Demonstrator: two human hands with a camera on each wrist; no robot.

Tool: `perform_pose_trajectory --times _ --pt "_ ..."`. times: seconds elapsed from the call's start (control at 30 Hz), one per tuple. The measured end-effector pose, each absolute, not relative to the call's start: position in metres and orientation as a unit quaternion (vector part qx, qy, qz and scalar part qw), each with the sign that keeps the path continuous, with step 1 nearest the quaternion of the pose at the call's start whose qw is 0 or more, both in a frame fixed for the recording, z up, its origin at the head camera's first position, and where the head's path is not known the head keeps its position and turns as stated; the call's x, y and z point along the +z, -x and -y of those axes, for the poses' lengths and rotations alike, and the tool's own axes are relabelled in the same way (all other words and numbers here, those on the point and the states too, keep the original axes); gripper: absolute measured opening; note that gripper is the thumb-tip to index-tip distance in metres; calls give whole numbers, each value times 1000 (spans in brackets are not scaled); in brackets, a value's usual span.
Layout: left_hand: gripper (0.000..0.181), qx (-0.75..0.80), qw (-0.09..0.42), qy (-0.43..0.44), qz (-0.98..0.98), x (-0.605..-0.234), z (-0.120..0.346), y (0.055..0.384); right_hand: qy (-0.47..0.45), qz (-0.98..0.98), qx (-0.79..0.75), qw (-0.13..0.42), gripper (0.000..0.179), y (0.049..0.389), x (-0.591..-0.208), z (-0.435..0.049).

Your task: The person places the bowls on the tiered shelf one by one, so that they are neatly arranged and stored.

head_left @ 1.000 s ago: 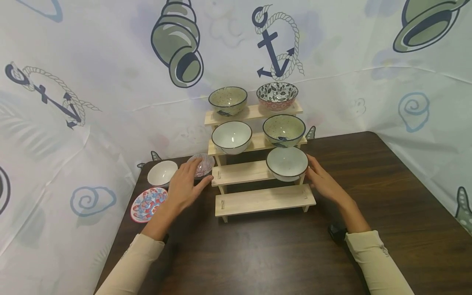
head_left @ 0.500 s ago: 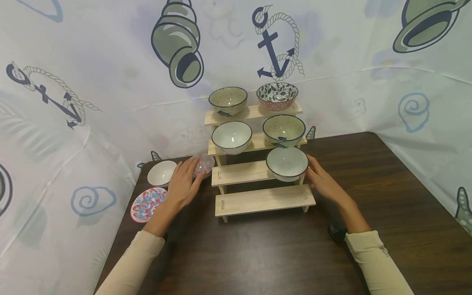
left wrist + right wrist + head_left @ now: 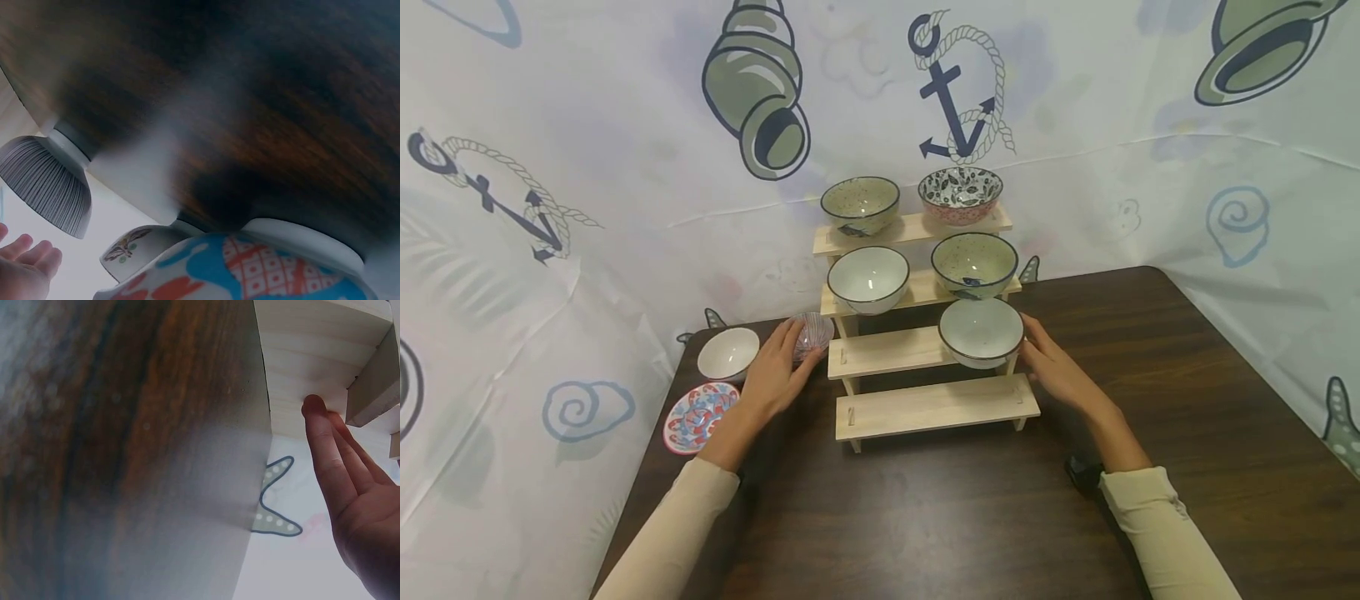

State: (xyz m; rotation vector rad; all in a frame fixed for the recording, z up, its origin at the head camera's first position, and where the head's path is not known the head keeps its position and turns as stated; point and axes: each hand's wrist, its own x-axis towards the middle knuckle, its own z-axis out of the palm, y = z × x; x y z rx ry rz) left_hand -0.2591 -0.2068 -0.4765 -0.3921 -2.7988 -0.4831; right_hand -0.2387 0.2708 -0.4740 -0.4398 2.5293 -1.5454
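Observation:
In the head view my left hand [image 3: 771,371] hovers at a small striped bowl [image 3: 815,335], fingers over its left side and thumb near its front. The left wrist view has the loosely bent fingers [image 3: 37,256] apart from that striped bowl [image 3: 47,187]. My right hand [image 3: 1056,367] reaches to the right end of a wooden tiered stand [image 3: 936,408], beside a white bowl with a dark rim [image 3: 982,329]. Its fingers [image 3: 328,456] lie nearly straight against or close to the stand's wood [image 3: 312,362] in the right wrist view; contact is hard to tell.
Upper tiers bear a white bowl [image 3: 868,279], two speckled green bowls [image 3: 860,204] and a red floral bowl [image 3: 961,196]. Left on the dark table [image 3: 925,517] stand a small white bowl [image 3: 727,352] and a red-and-blue patterned dish [image 3: 700,417]. A printed cloth [image 3: 625,100] hangs behind.
My left hand has shifted slightly left, its thumb drawing in from the stand's edge toward the striped bowl. The right hand stays put; the head view has shifted slightly.

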Motion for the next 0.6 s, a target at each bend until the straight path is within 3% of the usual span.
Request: perform_pose_trajectory --times 0.6 --pt "90 -180 109 101 972 -491 207 284 140 -843 -514 71 60 240 -476 -272"
